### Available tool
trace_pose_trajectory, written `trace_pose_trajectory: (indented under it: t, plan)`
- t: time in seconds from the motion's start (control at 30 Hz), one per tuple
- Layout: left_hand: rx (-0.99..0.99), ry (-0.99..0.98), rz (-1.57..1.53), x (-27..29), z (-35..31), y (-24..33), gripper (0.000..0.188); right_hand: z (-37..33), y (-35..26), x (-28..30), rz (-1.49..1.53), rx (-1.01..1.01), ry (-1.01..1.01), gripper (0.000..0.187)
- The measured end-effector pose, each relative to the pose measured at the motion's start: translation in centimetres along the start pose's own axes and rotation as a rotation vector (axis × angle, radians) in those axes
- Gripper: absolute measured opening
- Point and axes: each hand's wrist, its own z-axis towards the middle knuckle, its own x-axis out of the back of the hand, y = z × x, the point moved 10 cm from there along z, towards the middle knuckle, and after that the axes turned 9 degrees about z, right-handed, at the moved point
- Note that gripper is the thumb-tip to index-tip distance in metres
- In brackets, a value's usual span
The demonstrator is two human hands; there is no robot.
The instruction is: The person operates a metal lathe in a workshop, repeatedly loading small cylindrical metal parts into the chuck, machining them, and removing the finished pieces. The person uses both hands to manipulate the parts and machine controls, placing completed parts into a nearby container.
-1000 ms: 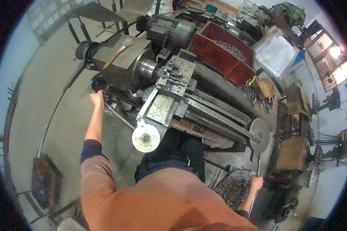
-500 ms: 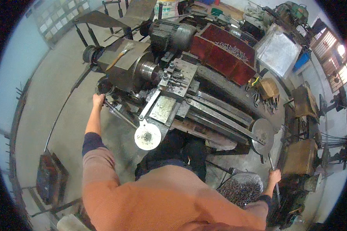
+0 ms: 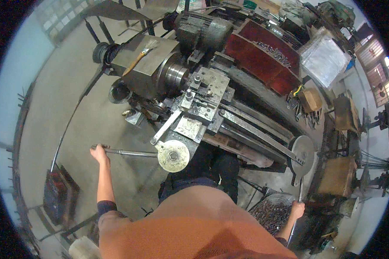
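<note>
Left hand point(image 3: 99, 152): closed around the end of the long lever point(image 3: 132, 152), which runs rightward to the lathe point(image 3: 190, 93).
Right hand point(image 3: 297, 209): wrapped around a thin rod point(image 3: 300, 192) below the tailstock wheel point(image 3: 302, 149).

Left hand point(image 3: 99, 152) grips lathe lever point(image 3: 129, 152) (right hand point(image 3: 297, 209) on rod point(image 3: 299, 193))

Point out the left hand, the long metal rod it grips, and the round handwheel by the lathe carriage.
left hand point(image 3: 99, 152), head view, on the knuckles.
long metal rod point(image 3: 132, 152), head view, mid-shaft.
round handwheel point(image 3: 173, 156), head view, on its hub.

Bare floor point(image 3: 73, 116) left of lathe point(image 3: 194, 95)
</note>
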Motion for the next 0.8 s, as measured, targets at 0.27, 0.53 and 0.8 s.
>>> trace_pose_trajectory:
  t: [0.27,0.53,0.8]
  plan:
    - [-0.059,-0.052,0.005,-2.6,-0.4,2.5,0.015,-0.8,1.1,-2.1,0.013,-0.054,-0.073,0.046]
    - [-0.062,-0.162,0.158,-0.9,1.9,-0.8,0.021,1.0,-3.4,0.0,0.050,0.115,0.077,0.056]
    - [-0.015,-0.378,0.645,0.8,-0.3,3.4,0.020,12.7,-2.8,-0.2,-0.047,0.298,0.119,0.032]
